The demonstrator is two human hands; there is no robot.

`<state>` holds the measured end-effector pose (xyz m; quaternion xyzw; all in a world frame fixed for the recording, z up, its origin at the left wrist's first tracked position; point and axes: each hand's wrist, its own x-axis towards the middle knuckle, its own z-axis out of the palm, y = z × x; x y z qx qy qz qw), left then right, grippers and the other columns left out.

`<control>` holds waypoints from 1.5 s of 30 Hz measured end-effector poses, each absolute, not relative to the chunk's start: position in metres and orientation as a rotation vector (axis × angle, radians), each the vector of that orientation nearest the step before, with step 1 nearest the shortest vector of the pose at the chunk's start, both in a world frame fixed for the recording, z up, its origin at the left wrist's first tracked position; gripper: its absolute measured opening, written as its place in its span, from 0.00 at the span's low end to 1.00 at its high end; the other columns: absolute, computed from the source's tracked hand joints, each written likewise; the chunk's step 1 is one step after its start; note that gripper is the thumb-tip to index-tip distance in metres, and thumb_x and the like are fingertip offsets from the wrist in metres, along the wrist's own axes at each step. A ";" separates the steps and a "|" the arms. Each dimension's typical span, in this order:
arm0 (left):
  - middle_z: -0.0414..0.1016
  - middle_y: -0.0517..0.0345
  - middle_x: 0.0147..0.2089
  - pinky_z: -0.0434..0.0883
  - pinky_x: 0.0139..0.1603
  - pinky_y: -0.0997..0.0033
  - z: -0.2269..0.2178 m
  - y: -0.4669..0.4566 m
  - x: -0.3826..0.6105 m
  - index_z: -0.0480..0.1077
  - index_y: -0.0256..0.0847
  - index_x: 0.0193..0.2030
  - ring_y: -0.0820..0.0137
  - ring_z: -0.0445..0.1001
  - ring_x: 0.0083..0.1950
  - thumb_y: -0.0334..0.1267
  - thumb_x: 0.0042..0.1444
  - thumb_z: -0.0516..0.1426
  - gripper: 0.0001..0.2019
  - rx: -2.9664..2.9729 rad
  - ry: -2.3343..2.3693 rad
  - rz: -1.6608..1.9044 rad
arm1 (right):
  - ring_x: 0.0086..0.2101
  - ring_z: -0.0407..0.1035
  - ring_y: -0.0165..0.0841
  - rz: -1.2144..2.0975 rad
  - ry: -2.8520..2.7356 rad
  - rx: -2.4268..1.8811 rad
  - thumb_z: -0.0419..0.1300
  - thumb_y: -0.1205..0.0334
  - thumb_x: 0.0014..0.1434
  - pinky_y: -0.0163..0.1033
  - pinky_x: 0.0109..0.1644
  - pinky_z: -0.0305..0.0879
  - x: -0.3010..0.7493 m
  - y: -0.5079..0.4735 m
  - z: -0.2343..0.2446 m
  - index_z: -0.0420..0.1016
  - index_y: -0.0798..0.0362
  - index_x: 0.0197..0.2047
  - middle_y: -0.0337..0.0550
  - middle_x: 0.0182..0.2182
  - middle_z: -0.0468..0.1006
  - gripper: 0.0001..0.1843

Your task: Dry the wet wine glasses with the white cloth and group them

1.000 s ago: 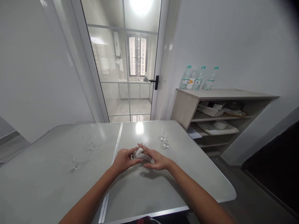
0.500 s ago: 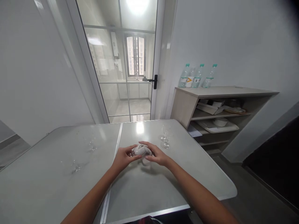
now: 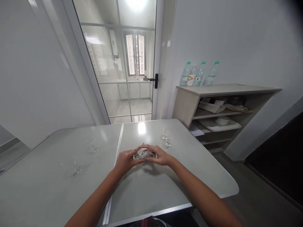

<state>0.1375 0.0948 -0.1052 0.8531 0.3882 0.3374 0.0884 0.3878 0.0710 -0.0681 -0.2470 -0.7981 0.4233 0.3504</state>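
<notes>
Right hand (image 3: 161,156) has shifted slightly in toward left hand (image 3: 125,160) since the earlier frame; fingertips now nearly meet over the cloth. Left fingers curled, small gap, gripping clear glass (image 3: 135,156). Right fingers bent, thumb below, on white cloth (image 3: 143,153) bunched at that glass; can't tell how far inside. Both held above table (image 3: 151,192), right half, just beside the seam, between near and far edges. Two stemmed glasses (image 3: 168,145) near far right corner; two more glasses (image 3: 77,170) on left half.
</notes>
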 end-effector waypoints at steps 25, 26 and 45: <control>0.77 0.51 0.29 0.52 0.18 0.77 -0.089 0.086 0.153 0.74 0.34 0.32 0.80 0.56 0.19 0.63 0.58 0.58 0.28 1.233 0.862 0.558 | 0.34 0.64 0.34 1.087 -1.763 -0.765 0.48 0.34 0.69 0.40 0.45 0.61 0.382 0.074 -0.081 0.68 0.50 0.67 0.41 0.36 0.75 0.36; 0.78 0.50 0.31 0.54 0.18 0.76 -0.090 0.086 0.154 0.75 0.33 0.34 0.79 0.59 0.19 0.63 0.58 0.58 0.29 1.308 0.872 0.583 | 0.33 0.64 0.34 1.141 -1.697 -0.771 0.48 0.34 0.68 0.40 0.44 0.61 0.380 0.073 -0.080 0.68 0.50 0.66 0.40 0.34 0.74 0.36; 0.70 0.65 0.22 0.60 0.28 0.76 -0.108 0.086 0.154 0.78 0.38 0.57 0.76 0.62 0.23 0.55 0.64 0.58 0.25 2.228 1.149 0.917 | 0.32 0.64 0.35 1.019 -1.726 -0.922 0.49 0.34 0.68 0.40 0.44 0.62 0.382 0.077 -0.087 0.54 0.48 0.74 0.36 0.28 0.71 0.40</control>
